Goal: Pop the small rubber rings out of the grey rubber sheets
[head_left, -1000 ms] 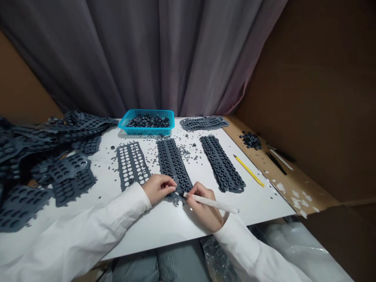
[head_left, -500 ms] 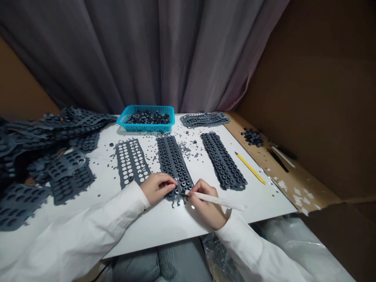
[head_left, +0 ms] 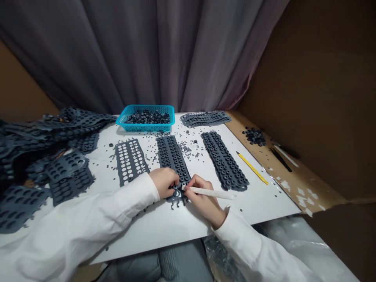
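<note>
My right hand (head_left: 204,199) grips a slim white pen-like stick (head_left: 211,192), its tip down at the near end of the middle rubber sheet (head_left: 172,152). That dark grey sheet carries rows of small black rings, and a bare hole shows near its bottom edge. On the same end, my left hand (head_left: 165,183) is closed, thumb and forefinger pinched together over a ring; whether it is between the fingertips I cannot make out. Partly behind my left forearm lies a second sheet (head_left: 131,156) with mostly open round holes. A third sheet (head_left: 225,160), full of rings, lies to the right.
A turquoise basket (head_left: 172,117) of small black parts stands at the back. Heaped perforated sheets (head_left: 67,164) cover the left side. A yellow pencil (head_left: 252,168) lies right, beyond it a pile of black rings (head_left: 254,136) and dark tools (head_left: 280,158). Tiny dark discs litter the table.
My left hand has moved slightly right and its fingers have curled in. The stick's tip has shifted up and left. A bare hole now shows at the sheet's near end.
</note>
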A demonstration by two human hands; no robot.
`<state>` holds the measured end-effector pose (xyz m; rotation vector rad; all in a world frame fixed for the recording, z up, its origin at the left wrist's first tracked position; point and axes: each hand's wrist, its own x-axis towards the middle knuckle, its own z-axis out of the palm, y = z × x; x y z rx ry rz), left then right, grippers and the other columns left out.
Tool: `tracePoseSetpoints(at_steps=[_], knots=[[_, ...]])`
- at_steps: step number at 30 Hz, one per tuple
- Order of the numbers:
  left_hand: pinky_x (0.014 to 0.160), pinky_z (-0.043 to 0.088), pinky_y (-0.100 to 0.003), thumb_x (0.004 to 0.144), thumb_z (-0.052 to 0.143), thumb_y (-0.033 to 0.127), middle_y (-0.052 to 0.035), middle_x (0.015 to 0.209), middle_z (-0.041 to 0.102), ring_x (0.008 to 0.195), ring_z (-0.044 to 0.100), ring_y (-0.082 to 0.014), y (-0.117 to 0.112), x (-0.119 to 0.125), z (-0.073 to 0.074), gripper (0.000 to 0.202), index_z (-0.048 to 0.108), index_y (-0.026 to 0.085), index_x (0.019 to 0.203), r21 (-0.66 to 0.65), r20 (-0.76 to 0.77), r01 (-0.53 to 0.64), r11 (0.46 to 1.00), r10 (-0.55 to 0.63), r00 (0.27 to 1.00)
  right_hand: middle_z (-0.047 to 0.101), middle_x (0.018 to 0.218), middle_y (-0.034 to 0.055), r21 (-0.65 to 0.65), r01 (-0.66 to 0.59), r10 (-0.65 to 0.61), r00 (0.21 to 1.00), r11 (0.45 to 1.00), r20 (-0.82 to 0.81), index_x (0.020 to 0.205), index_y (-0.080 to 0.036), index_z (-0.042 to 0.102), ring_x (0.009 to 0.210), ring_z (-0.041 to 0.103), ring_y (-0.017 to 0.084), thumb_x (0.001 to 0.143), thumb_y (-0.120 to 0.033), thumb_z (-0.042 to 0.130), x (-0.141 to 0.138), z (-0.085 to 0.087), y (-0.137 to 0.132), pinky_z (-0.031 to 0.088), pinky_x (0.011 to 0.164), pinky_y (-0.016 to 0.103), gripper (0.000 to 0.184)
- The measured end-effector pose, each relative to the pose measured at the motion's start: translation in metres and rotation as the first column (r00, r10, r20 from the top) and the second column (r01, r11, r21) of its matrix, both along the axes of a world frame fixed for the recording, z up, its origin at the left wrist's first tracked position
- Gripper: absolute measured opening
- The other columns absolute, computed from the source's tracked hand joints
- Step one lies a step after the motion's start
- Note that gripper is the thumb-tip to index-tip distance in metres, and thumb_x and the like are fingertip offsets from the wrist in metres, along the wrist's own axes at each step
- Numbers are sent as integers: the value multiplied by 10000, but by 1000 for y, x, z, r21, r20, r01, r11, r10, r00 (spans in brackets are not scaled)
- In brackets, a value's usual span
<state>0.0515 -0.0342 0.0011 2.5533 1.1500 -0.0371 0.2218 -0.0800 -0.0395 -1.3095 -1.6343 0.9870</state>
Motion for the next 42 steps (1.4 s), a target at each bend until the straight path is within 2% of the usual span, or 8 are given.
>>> tracePoseSetpoints(at_steps=[10, 15, 17, 26, 29, 32, 37, 42], knots=[[551, 393, -251, 608, 582, 186, -33, 683, 646, 672, 595, -200, 7, 12, 9, 191, 659, 208, 782, 40, -163, 54, 998, -47, 986, 468, 505, -54, 19, 10, -10, 1000, 1000, 12, 612, -183, 460, 475, 408, 81, 708, -165, 520, -2, -1, 0, 283, 458, 189, 115], [531, 376, -197, 605, 591, 155, 30, 638, 661, 582, 569, -122, 23, 7, 7, 226, 666, 211, 810, -192, -86, 68, 979, -86, 993, 451, 494, -57, 2, 10, -10, 1000, 1000, 17, 608, -183, 452, 462, 395, 79, 707, -158, 523, -1, -1, 0, 276, 451, 190, 124], [528, 368, -187, 616, 556, 125, 37, 630, 662, 561, 559, -104, 27, 6, 7, 240, 666, 210, 812, -216, -66, 60, 974, -76, 995, 458, 498, -54, -4, 10, -10, 1000, 1000, 23, 608, -182, 452, 465, 400, 81, 703, -153, 524, -1, -1, 1, 275, 449, 190, 123], [533, 338, -233, 576, 617, 248, 35, 683, 650, 665, 579, -167, 15, 9, 13, 256, 626, 248, 832, -75, -142, 75, 994, -85, 986, 451, 506, -54, -3, 4, -4, 1000, 1000, 6, 617, -182, 455, 476, 392, 81, 701, -148, 518, 0, -2, 2, 272, 455, 192, 111], [544, 338, -243, 618, 614, 315, 17, 668, 639, 660, 578, -174, 13, 8, 12, 215, 613, 228, 815, -34, -143, 56, 998, -60, 988, 461, 510, -53, 4, 2, -2, 1000, 1000, 3, 617, -181, 453, 478, 400, 81, 701, -149, 522, 0, -2, 2, 279, 459, 190, 113], [551, 342, -240, 660, 597, 364, 17, 664, 630, 664, 572, -167, 14, 5, 9, 219, 606, 220, 824, -55, -98, 54, 997, -59, 993, 457, 502, -55, 4, 3, -3, 1000, 1000, 3, 613, -181, 451, 471, 396, 79, 699, -145, 521, -1, -1, 2, 277, 455, 189, 117], [574, 359, -231, 651, 580, 270, 24, 682, 607, 695, 561, -156, 15, -2, 3, 202, 606, 214, 843, -83, -14, 90, 992, -92, 996, 446, 492, -59, -3, 7, -7, 1000, 1000, -1, 605, -181, 446, 466, 386, 76, 691, -137, 517, -1, 0, 1, 273, 450, 185, 120], [573, 352, -243, 618, 591, 204, 27, 690, 608, 696, 567, -161, 17, -1, 3, 208, 616, 220, 823, -39, -40, 160, 986, -162, 986, 459, 502, -57, -4, 8, -8, 1000, 1000, 10, 613, -181, 451, 472, 396, 78, 684, -125, 509, -1, -1, 1, 277, 451, 185, 107]])
